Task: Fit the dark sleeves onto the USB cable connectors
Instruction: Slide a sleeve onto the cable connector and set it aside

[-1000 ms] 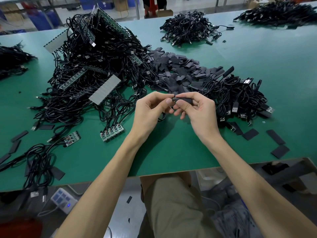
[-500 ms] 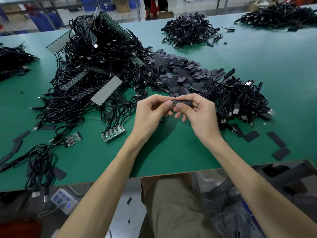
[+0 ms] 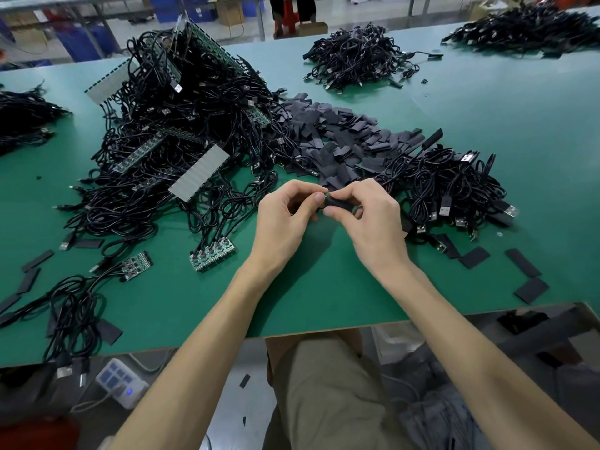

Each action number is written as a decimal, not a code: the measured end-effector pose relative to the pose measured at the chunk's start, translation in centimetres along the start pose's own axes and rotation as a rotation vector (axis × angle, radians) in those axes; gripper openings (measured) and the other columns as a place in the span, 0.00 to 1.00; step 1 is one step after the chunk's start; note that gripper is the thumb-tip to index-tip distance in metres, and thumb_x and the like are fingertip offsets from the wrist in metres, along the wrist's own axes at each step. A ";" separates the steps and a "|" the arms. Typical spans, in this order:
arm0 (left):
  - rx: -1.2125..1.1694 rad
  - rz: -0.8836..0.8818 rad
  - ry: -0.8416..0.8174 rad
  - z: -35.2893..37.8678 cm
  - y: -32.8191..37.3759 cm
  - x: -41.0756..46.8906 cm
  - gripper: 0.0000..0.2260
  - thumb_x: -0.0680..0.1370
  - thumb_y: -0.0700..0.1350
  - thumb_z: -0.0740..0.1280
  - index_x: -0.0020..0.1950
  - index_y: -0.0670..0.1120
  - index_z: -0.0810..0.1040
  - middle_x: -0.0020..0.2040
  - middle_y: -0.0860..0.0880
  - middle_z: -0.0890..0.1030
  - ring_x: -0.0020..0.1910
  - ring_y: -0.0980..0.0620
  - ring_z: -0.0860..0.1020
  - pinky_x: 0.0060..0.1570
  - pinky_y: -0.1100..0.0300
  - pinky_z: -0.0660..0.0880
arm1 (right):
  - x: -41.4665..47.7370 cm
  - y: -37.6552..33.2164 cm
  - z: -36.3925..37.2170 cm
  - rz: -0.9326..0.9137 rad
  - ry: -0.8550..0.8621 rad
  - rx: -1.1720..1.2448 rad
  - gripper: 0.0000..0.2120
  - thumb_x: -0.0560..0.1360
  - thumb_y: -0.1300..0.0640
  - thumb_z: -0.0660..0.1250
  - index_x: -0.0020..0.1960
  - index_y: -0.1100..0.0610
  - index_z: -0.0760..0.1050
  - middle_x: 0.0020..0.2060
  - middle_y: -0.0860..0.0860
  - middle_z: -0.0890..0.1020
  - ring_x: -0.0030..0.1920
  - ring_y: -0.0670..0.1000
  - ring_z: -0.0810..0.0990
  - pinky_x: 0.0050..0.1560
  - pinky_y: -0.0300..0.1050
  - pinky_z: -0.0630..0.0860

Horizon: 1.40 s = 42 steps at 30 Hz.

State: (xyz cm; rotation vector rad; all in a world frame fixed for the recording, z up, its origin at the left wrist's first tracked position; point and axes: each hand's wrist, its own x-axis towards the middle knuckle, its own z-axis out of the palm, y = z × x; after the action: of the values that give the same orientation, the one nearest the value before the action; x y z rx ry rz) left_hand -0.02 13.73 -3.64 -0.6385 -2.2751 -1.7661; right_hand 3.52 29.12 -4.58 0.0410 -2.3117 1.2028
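Dark matte sleeve (image 3: pixel 339 203) runs left to right, mouth leftward — right hand (image 3: pixel 373 219) pinches it, left hand (image 3: pixel 285 216) pinches the cable end (image 3: pixel 327 195) there.

This was a factory assembly floor: the green workbench (image 3: pixel 487 131) bore USB cables (image 3: pixel 181 125) heaped at eleven o'clock, dark sleeves (image 3: pixel 341 138) at twelve, blue crates (image 3: pixel 81 40) beyond.

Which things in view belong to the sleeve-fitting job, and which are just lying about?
Job: left hand, pinching a cable end; right hand, pinching a dark sleeve; sleeve pile; USB cable heap.
Lying about: power strip; blue crates; cardboard box.
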 end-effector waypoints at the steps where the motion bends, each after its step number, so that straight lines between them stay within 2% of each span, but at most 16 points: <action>1: 0.007 -0.003 0.001 0.0 0.0 0.0 0.04 0.81 0.37 0.70 0.53 0.39 0.84 0.42 0.46 0.85 0.35 0.54 0.79 0.41 0.60 0.78 | 0.0 -0.1 0.0 -0.011 0.002 -0.021 0.09 0.73 0.60 0.78 0.51 0.59 0.83 0.47 0.48 0.79 0.42 0.40 0.74 0.46 0.27 0.67; 5: 0.040 -0.024 0.005 0.0 -0.1 0.2 0.04 0.81 0.38 0.70 0.52 0.41 0.85 0.40 0.46 0.85 0.34 0.54 0.78 0.40 0.58 0.78 | -0.1 -0.5 -0.2 -0.024 0.048 -0.028 0.08 0.73 0.60 0.77 0.52 0.59 0.85 0.46 0.48 0.79 0.46 0.41 0.74 0.48 0.25 0.67; 10: 0.050 -0.028 0.000 0.1 -0.4 0.1 0.04 0.81 0.39 0.70 0.51 0.44 0.85 0.37 0.46 0.85 0.33 0.55 0.79 0.39 0.58 0.77 | -0.2 -0.8 -0.3 -0.020 0.064 -0.017 0.09 0.73 0.60 0.77 0.53 0.58 0.86 0.45 0.49 0.78 0.46 0.41 0.75 0.48 0.26 0.68; 16: -0.102 -0.056 -0.068 -0.2 -0.4 0.3 0.04 0.80 0.36 0.70 0.52 0.37 0.84 0.41 0.38 0.85 0.36 0.50 0.82 0.44 0.59 0.79 | -0.4 -0.9 -0.3 -0.057 0.071 -0.047 0.10 0.74 0.62 0.76 0.55 0.60 0.86 0.44 0.48 0.77 0.46 0.40 0.74 0.49 0.24 0.67; 21: -0.131 -0.084 -0.095 -0.3 -0.4 0.4 0.06 0.80 0.36 0.70 0.54 0.35 0.82 0.41 0.40 0.85 0.37 0.51 0.82 0.44 0.62 0.78 | -0.4 -0.9 -0.2 -0.066 0.080 -0.052 0.10 0.74 0.61 0.76 0.55 0.60 0.86 0.44 0.48 0.77 0.45 0.41 0.74 0.49 0.25 0.68; 25: -0.118 -0.100 -0.086 -0.5 -0.5 0.6 0.05 0.80 0.36 0.70 0.54 0.35 0.83 0.40 0.43 0.84 0.36 0.55 0.80 0.41 0.66 0.76 | -0.6 -1.0 -0.2 -0.092 0.088 -0.078 0.10 0.75 0.60 0.76 0.56 0.57 0.86 0.43 0.52 0.80 0.43 0.47 0.78 0.49 0.36 0.74; 30: -0.121 -0.109 -0.074 -0.4 -0.8 0.7 0.04 0.80 0.35 0.70 0.53 0.37 0.83 0.35 0.53 0.83 0.33 0.59 0.79 0.38 0.70 0.73 | -0.7 -1.1 -0.1 -0.119 0.099 -0.090 0.10 0.76 0.59 0.75 0.57 0.58 0.85 0.44 0.53 0.80 0.43 0.50 0.80 0.49 0.48 0.78; 33: -0.092 -0.096 -0.052 -0.4 -0.8 0.6 0.05 0.80 0.35 0.70 0.54 0.35 0.84 0.37 0.50 0.84 0.33 0.59 0.79 0.38 0.69 0.74 | -0.9 -1.1 0.1 -0.139 0.070 -0.144 0.12 0.77 0.58 0.74 0.60 0.57 0.84 0.46 0.52 0.80 0.43 0.52 0.80 0.47 0.53 0.79; 38: -0.078 -0.081 -0.057 -0.3 -0.6 0.5 0.04 0.79 0.34 0.71 0.53 0.36 0.84 0.45 0.39 0.86 0.38 0.52 0.81 0.45 0.60 0.80 | -1.0 -1.0 0.2 -0.152 0.037 -0.231 0.13 0.77 0.58 0.73 0.61 0.55 0.83 0.47 0.51 0.80 0.43 0.55 0.81 0.45 0.53 0.80; 42: -0.075 -0.080 -0.070 -0.5 -0.7 0.6 0.05 0.79 0.34 0.71 0.53 0.35 0.84 0.43 0.43 0.86 0.36 0.54 0.81 0.43 0.63 0.79 | -1.2 -1.1 0.2 -0.166 0.020 -0.294 0.11 0.80 0.56 0.71 0.61 0.56 0.83 0.47 0.53 0.81 0.40 0.59 0.82 0.42 0.55 0.80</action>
State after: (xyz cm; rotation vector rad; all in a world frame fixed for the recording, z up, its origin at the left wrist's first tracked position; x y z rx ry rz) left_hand -0.89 13.26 -3.87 -0.6411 -2.3198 -1.9021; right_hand 4.71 28.02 -4.38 0.1129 -2.3908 0.7718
